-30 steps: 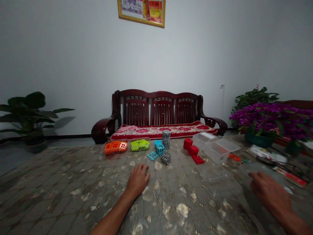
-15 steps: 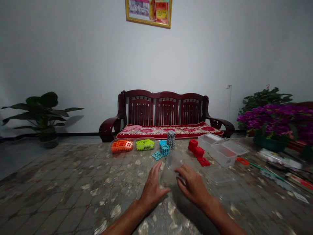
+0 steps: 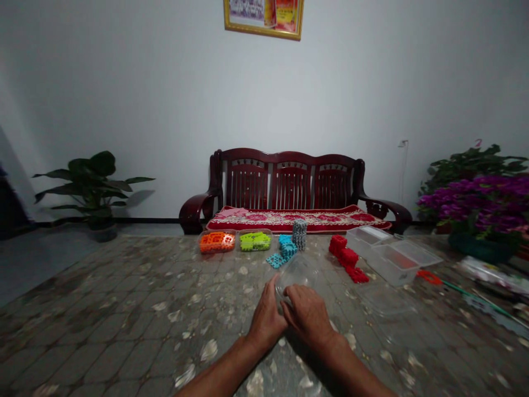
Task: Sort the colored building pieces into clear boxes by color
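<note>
A clear plastic container (image 3: 301, 271) is in front of me above the patterned tablecloth, tilted, with its far side towards the sofa. My left hand (image 3: 266, 315) holds its left near edge, the thumb at the near side. Over the near right edge curl the fingers of my right hand (image 3: 309, 314); the two hands nearly meet. Just beyond the container are light blue toy pieces (image 3: 287, 249), partly stacked, and a grey stack of pieces (image 3: 299, 234). Red pieces (image 3: 347, 258) stand in stepped stacks to the right.
Clear boxes hold orange pieces (image 3: 217, 241) and lime green pieces (image 3: 255, 241) at the back left. Right of the red stacks is an open translucent box (image 3: 392, 267), with a clear plastic lid (image 3: 384, 300) nearer me. Purple flowers (image 3: 479, 204) stand far right.
My hands have come closer together, my right hand moving left onto the container's near edge. The whole view has shifted slightly to the left.
</note>
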Demonstrator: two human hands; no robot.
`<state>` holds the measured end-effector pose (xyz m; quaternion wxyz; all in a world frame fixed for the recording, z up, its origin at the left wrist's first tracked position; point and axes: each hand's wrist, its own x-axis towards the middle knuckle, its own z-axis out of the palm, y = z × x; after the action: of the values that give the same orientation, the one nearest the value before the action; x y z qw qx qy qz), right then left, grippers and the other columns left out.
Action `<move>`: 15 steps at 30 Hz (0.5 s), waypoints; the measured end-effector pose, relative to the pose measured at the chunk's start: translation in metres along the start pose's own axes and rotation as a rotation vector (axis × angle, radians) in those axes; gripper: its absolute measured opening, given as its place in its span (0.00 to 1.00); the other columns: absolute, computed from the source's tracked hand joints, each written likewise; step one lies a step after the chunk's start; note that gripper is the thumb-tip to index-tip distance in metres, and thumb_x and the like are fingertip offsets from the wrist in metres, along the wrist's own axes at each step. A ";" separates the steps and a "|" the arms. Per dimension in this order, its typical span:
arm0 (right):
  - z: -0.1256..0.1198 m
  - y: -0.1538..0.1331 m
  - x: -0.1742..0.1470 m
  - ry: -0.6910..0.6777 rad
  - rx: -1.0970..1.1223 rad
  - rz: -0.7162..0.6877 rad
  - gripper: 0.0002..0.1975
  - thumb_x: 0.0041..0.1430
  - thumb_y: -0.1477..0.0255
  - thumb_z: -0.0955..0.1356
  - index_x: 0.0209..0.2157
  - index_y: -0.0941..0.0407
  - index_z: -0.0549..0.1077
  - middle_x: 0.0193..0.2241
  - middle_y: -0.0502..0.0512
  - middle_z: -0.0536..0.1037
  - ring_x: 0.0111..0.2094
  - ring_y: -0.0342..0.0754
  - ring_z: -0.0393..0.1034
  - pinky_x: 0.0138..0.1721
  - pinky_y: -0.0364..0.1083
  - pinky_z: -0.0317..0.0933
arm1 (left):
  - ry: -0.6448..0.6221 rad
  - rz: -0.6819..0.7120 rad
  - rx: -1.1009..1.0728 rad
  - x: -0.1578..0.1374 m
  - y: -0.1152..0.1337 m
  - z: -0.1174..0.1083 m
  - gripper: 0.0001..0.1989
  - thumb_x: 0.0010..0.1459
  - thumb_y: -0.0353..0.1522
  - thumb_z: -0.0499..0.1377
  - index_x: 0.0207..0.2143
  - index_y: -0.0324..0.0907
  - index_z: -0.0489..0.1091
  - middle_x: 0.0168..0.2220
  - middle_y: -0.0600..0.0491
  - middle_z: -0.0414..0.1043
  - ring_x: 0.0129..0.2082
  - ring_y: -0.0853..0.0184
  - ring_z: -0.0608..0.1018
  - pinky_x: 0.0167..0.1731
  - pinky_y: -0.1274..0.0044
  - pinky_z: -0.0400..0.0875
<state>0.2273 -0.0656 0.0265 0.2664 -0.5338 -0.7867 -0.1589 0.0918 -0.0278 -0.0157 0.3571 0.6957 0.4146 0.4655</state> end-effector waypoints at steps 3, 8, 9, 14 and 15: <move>0.003 -0.002 0.000 0.005 -0.038 0.014 0.05 0.60 0.77 0.63 0.32 0.53 0.68 0.28 0.53 0.76 0.30 0.48 0.68 0.32 0.45 0.54 | -0.005 0.010 0.007 -0.001 0.000 0.001 0.41 0.49 0.32 0.64 0.65 0.40 0.55 0.65 0.39 0.61 0.65 0.50 0.65 0.66 0.61 0.57; 0.002 -0.005 0.000 -0.022 -0.016 0.010 0.04 0.59 0.77 0.63 0.33 0.53 0.67 0.28 0.54 0.76 0.29 0.49 0.70 0.30 0.45 0.55 | -0.054 0.040 0.000 -0.002 0.001 0.000 0.42 0.51 0.34 0.65 0.67 0.39 0.52 0.66 0.38 0.59 0.66 0.50 0.63 0.67 0.61 0.56; 0.001 -0.005 0.000 -0.031 0.004 0.010 0.04 0.59 0.76 0.63 0.33 0.53 0.67 0.28 0.54 0.76 0.29 0.49 0.70 0.30 0.45 0.55 | -0.066 0.048 -0.010 -0.002 0.000 0.000 0.44 0.51 0.34 0.66 0.67 0.39 0.52 0.67 0.38 0.58 0.66 0.50 0.63 0.67 0.62 0.56; -0.003 -0.010 0.002 -0.057 0.164 0.042 0.03 0.60 0.74 0.62 0.33 0.52 0.66 0.28 0.54 0.77 0.29 0.52 0.72 0.29 0.46 0.56 | -0.100 0.025 -0.061 -0.004 -0.001 0.000 0.48 0.52 0.35 0.66 0.69 0.41 0.45 0.66 0.38 0.59 0.65 0.52 0.67 0.64 0.64 0.61; -0.004 -0.010 0.002 -0.064 0.187 0.042 0.03 0.60 0.74 0.62 0.34 0.52 0.66 0.29 0.54 0.78 0.29 0.52 0.72 0.29 0.46 0.57 | -0.101 0.019 -0.065 -0.004 -0.001 0.000 0.49 0.52 0.35 0.66 0.69 0.41 0.43 0.66 0.38 0.59 0.64 0.53 0.67 0.64 0.64 0.61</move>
<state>0.2181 -0.0698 0.0315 0.2931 -0.5276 -0.7949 -0.0619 0.0900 -0.0311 -0.0183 0.3957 0.7101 0.3741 0.4464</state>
